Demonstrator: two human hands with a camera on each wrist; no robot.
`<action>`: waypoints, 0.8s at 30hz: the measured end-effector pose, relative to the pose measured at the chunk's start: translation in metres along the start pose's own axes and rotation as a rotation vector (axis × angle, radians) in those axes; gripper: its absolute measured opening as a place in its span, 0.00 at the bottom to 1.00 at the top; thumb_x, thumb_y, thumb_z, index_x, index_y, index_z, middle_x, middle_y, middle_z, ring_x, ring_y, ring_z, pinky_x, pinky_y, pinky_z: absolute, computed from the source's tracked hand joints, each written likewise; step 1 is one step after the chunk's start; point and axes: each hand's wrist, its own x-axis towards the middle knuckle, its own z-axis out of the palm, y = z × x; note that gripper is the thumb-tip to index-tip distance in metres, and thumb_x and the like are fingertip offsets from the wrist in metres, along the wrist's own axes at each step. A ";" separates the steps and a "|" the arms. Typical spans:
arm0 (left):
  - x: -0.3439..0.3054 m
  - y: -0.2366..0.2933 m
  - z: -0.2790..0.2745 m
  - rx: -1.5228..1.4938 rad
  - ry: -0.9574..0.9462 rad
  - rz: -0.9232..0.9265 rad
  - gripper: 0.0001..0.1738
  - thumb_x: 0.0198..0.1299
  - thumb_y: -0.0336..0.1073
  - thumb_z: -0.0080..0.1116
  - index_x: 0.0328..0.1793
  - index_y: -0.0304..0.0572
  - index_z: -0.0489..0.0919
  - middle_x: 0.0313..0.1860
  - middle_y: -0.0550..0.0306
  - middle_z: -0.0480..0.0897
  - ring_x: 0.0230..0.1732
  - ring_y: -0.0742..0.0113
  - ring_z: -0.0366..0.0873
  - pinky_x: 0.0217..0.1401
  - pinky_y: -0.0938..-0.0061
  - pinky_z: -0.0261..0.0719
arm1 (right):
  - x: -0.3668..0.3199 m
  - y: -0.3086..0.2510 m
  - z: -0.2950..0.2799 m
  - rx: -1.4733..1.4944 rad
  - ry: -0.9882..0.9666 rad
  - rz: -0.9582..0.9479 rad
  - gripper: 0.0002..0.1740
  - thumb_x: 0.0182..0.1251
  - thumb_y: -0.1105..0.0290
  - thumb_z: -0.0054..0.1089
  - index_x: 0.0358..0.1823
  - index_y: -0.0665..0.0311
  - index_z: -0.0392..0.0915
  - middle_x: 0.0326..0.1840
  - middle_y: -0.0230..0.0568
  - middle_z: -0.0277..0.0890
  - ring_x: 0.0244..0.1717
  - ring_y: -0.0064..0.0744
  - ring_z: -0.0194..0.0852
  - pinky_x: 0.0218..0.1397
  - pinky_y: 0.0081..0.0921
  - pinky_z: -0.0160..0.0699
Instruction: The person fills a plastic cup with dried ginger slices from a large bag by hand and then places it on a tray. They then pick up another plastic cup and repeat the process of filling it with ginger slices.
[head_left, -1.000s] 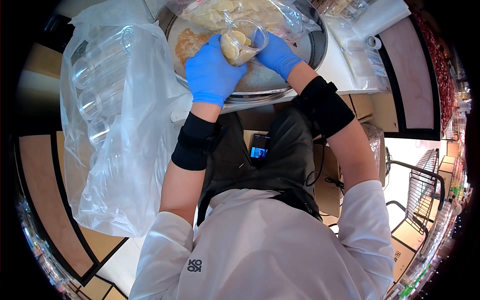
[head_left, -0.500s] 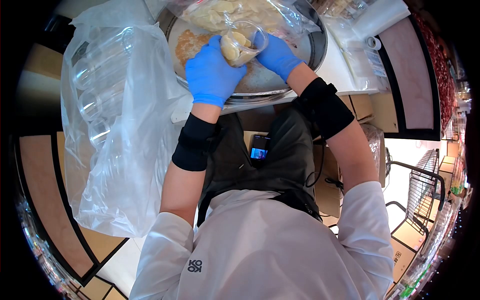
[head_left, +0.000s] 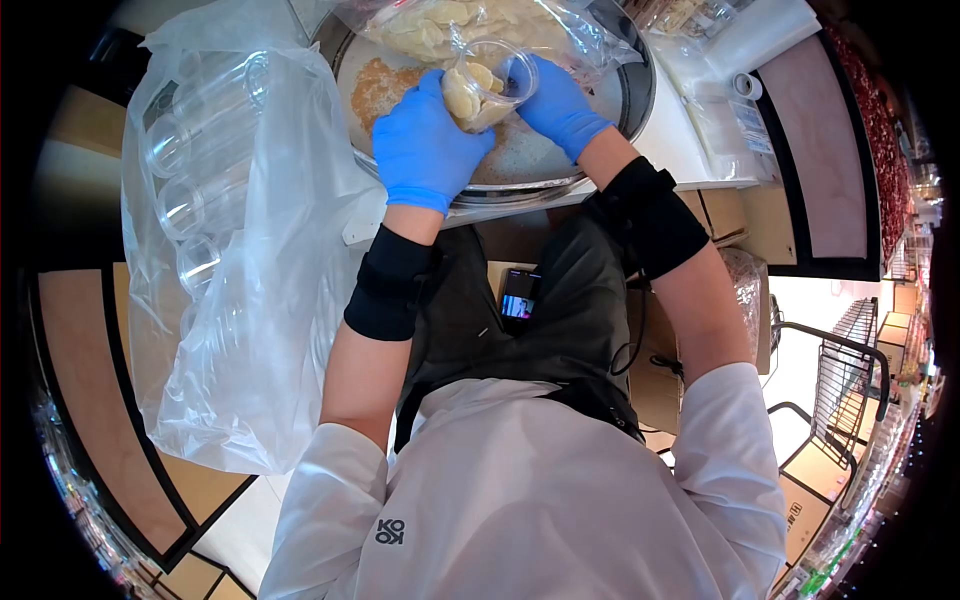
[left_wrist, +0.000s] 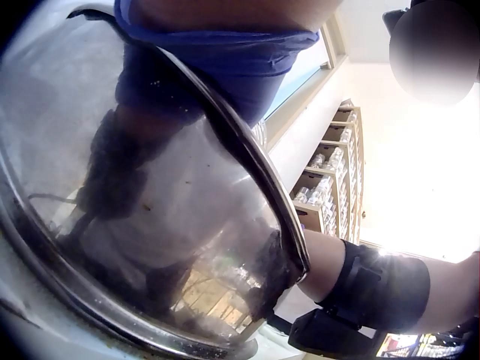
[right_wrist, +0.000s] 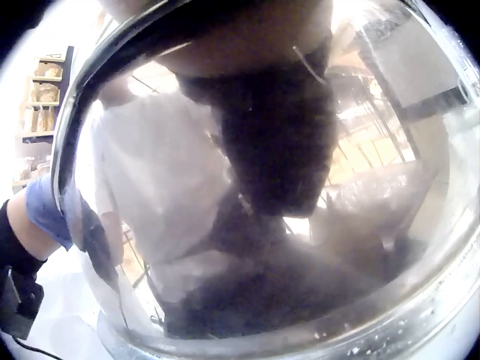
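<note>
Blue-gloved left hand (head_left: pixel 425 152), right hand (head_left: pixel 560 110) still hold jar (head_left: pixel 492 84).

- White table (head_left: pixel 662 150): light top, straight front edge.
- Round metal pan (head_left: pixel 649 85): resting on the table, rim raised.
- Clear plastic packets (head_left: pixel 722 130): lying right of the pan.
- Translucent plastic sheeting (head_left: pixel 765 35): beside the packets, partly rolled.

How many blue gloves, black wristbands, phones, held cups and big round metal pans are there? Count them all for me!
Blue gloves: 2
Black wristbands: 2
Phone: 1
Held clear cup: 1
Big round metal pan: 1
Total: 7
</note>
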 end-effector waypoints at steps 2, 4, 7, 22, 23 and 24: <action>0.001 0.001 -0.001 0.006 -0.010 -0.009 0.36 0.37 0.52 0.76 0.51 0.43 0.76 0.36 0.46 0.83 0.35 0.51 0.84 0.39 0.63 0.81 | -0.001 -0.001 -0.001 0.025 -0.001 0.018 0.10 0.62 0.69 0.55 0.42 0.64 0.80 0.45 0.53 0.80 0.46 0.54 0.79 0.50 0.40 0.78; 0.002 0.004 -0.005 -0.020 -0.111 -0.093 0.39 0.36 0.50 0.76 0.57 0.44 0.77 0.45 0.48 0.84 0.43 0.50 0.84 0.46 0.61 0.81 | -0.005 -0.002 -0.006 0.048 0.000 0.037 0.10 0.62 0.69 0.56 0.41 0.64 0.80 0.44 0.52 0.80 0.46 0.54 0.79 0.49 0.41 0.78; 0.003 0.005 -0.007 -0.023 -0.091 -0.092 0.38 0.36 0.49 0.76 0.55 0.44 0.77 0.44 0.48 0.85 0.42 0.50 0.84 0.46 0.60 0.81 | -0.012 -0.005 -0.028 0.099 0.088 0.010 0.09 0.61 0.70 0.57 0.40 0.64 0.80 0.42 0.50 0.81 0.42 0.54 0.79 0.47 0.40 0.79; 0.002 0.004 -0.007 -0.005 -0.074 -0.015 0.42 0.35 0.50 0.78 0.58 0.41 0.75 0.44 0.45 0.83 0.43 0.50 0.83 0.47 0.62 0.80 | -0.021 -0.073 -0.119 0.605 0.137 0.008 0.09 0.62 0.71 0.65 0.42 0.66 0.82 0.34 0.34 0.82 0.37 0.20 0.80 0.46 0.19 0.79; 0.003 0.004 -0.007 -0.005 -0.072 -0.014 0.42 0.35 0.50 0.78 0.58 0.41 0.75 0.44 0.45 0.83 0.43 0.50 0.83 0.47 0.62 0.80 | -0.021 -0.071 -0.117 0.582 0.088 -0.004 0.09 0.62 0.71 0.65 0.42 0.66 0.83 0.34 0.34 0.82 0.37 0.20 0.80 0.46 0.19 0.79; 0.003 0.004 -0.007 -0.003 -0.067 -0.009 0.42 0.36 0.50 0.78 0.59 0.41 0.75 0.44 0.45 0.83 0.44 0.50 0.83 0.47 0.62 0.80 | -0.021 -0.070 -0.116 0.558 0.038 -0.016 0.09 0.61 0.71 0.66 0.42 0.65 0.83 0.35 0.34 0.82 0.37 0.20 0.79 0.46 0.19 0.79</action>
